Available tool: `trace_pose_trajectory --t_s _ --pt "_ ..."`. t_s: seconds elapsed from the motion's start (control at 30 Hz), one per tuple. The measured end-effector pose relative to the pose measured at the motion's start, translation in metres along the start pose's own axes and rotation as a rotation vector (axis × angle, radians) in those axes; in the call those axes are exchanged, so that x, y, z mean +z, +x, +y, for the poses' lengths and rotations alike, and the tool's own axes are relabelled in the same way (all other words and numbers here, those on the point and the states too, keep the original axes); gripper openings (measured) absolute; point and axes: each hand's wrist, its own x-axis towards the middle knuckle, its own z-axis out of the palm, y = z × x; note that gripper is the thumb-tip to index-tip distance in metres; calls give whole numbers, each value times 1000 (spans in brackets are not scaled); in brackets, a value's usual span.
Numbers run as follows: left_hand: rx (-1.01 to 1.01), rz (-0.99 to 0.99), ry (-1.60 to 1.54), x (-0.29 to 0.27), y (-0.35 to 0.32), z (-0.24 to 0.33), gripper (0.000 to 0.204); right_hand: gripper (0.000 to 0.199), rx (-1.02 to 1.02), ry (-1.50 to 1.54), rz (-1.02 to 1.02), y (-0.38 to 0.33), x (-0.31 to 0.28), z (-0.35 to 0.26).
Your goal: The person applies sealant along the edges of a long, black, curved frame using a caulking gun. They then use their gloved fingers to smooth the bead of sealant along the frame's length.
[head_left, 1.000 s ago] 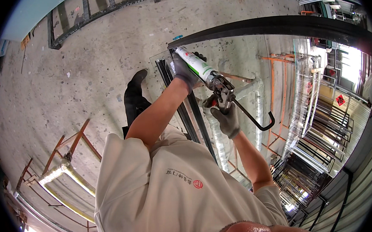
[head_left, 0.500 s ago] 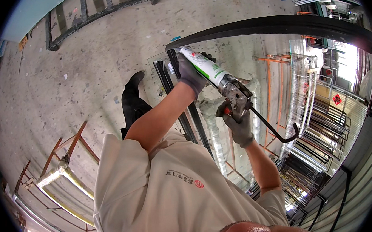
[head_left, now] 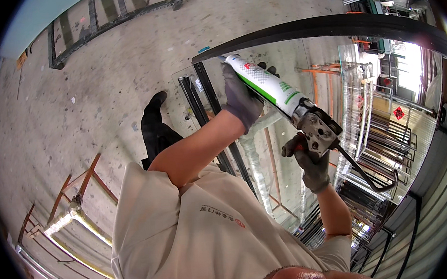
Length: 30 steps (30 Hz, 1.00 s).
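Two grey-gloved hands hold one caulking gun loaded with a white-and-green sealant cartridge. The left hand is wrapped around the front half of the cartridge: its palm lies along the left side, and dark fingertips show past the far side. The right hand is clamped on the gun's handle, just behind the cartridge's rear end, with a bit of red showing between its fingers. Most of the cartridge's printed face lies bare between the two grips.

The gun slants, its front end toward the upper left and its hooked black rod running out behind the right hand toward the lower right. The front tip sits just beside the near corner of a black frame, where the long top profile meets a side profile; whether it touches cannot be told. A small blue piece sits at that corner's outer edge. Along the frame's left edge runs a second black profile. Beyond the top profile, a dark ladder-like metal rack lies on the concrete floor.
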Motion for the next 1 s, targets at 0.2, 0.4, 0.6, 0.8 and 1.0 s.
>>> trace_pose_trajectory --t_s 0.2,0.4,0.6,0.8,1.0 --pt "-10 14 66 41 -40 -17 62 24 -98 -22 5 -22 -13 -28" --pt "-56 -106 129 50 -56 -29 66 38 -106 -121 93 -46 -29 -48" --pt "-87 -212 281 75 -82 -46 72 50 -135 -185 144 -70 -42 -84" --pt "-120 -357 415 99 -103 -62 82 66 -196 -107 179 -96 -68 -107" --pt "-162 -450 409 122 -117 -80 72 66 -224 -148 102 -109 -80 -147"
